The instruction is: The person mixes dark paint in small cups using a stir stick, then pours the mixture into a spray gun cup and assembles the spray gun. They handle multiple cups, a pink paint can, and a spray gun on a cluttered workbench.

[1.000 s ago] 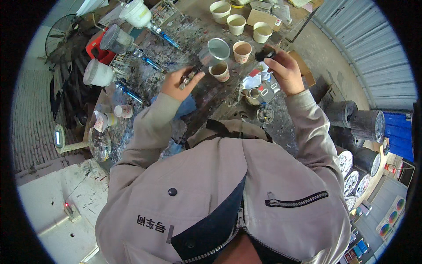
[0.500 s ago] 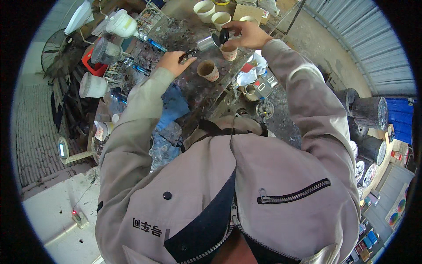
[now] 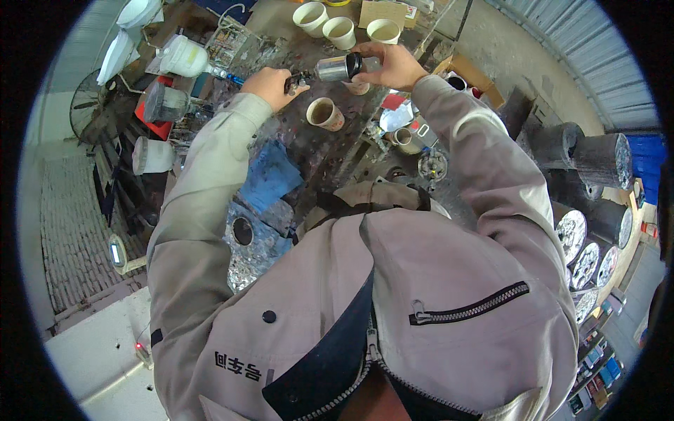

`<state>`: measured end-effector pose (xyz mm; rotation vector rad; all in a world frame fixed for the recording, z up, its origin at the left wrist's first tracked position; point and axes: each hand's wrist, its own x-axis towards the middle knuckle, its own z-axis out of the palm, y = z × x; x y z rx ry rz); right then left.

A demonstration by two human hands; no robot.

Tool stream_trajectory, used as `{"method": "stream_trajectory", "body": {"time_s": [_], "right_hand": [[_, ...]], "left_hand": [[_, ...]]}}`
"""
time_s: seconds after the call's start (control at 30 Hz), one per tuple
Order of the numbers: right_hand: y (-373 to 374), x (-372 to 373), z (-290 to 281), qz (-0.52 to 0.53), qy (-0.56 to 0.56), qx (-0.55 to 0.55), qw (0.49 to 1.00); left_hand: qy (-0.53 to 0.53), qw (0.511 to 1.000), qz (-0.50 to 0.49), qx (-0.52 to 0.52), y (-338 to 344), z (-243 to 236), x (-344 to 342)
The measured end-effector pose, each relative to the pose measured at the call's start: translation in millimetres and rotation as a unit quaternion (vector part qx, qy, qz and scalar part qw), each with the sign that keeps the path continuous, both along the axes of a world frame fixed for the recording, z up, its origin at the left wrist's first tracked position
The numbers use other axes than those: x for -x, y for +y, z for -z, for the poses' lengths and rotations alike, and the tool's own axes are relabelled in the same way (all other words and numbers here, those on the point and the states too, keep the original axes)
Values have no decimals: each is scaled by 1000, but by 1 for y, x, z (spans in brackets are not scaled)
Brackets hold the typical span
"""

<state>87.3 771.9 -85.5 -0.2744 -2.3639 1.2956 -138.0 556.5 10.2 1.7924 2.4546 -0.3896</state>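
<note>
My left hand [image 3: 269, 88] is closed around the dark metal body of a spray gun [image 3: 298, 82], partly hidden by my fingers. The gun's silver paint cup [image 3: 332, 69] lies tilted sideways, pointing toward my right hand [image 3: 397, 68]. My right fingers grip a black lid [image 3: 355, 65] at the cup's open end; whether it is fully seated I cannot tell. Just under that hand a paper cup [image 3: 357, 88] is mostly hidden. Closer to me, another paper cup [image 3: 325, 114] with brownish contents stands on the stained workbench [image 3: 302, 151].
Several pale tubs, one of them a cream tub [image 3: 340, 33], stand at the bench's far side. Spray guns with white cups [image 3: 184, 56] hang at the left. A blue cloth [image 3: 270, 175] lies nearer me. Paint-covered drums [image 3: 602, 160] stand at the right.
The black lid, held apart from the silver cup before, now meets its end. Both hands have shifted slightly left, and the spray gun's cup lies more level.
</note>
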Motion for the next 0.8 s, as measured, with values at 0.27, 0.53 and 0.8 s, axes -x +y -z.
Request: {"method": "stream_trajectory", "body": {"time_s": [0.27, 0.53, 0.8], "right_hand": [[-11, -4, 33, 64, 64, 43, 995], [-18, -8, 33, 104, 72, 34, 991], [-16, -6, 45, 96, 89, 46, 990]], "left_hand": [[54, 995, 48, 62, 29, -33, -12], [96, 986, 81, 108, 46, -45, -7], [99, 988, 72, 93, 47, -51, -14]]}}
